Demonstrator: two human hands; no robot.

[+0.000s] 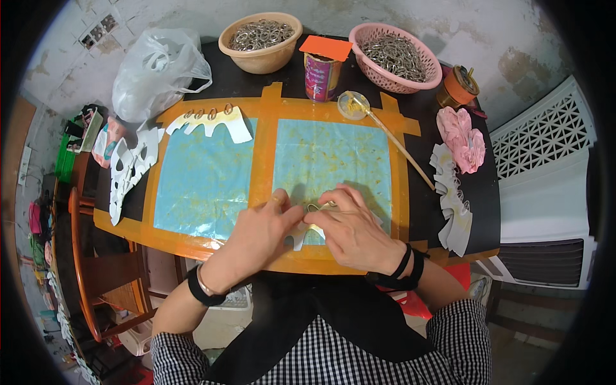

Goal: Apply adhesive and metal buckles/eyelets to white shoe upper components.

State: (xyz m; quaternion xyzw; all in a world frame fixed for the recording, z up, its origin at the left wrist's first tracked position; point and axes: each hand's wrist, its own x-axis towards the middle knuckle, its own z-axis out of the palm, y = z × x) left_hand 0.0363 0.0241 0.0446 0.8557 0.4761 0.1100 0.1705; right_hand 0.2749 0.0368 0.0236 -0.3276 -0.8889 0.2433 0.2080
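Observation:
Over the right blue sheet (333, 147), at the table's near edge, my two hands meet at a white scalloped strip (298, 242). My left hand (262, 230) pinches the strip's left part between thumb and fingers. My right hand (354, 230) has its fingertips closed at a small metal ring (312, 207) on the strip; the fingers partly hide both. Up on the left blue sheet (204, 173) lies another white scalloped strip (221, 128), with several metal rings standing along its upper edge. Yellowish smears cover both sheets.
Behind stand a beige bowl (260, 61) and a pink basket (385, 76) of metal rings, with a purple cup (321, 77) between. A stick (404, 154) leans on a small round lid (353, 106). White strips (452, 218), crumpled pink paper (463, 138) and a plastic bag (157, 77) lie around.

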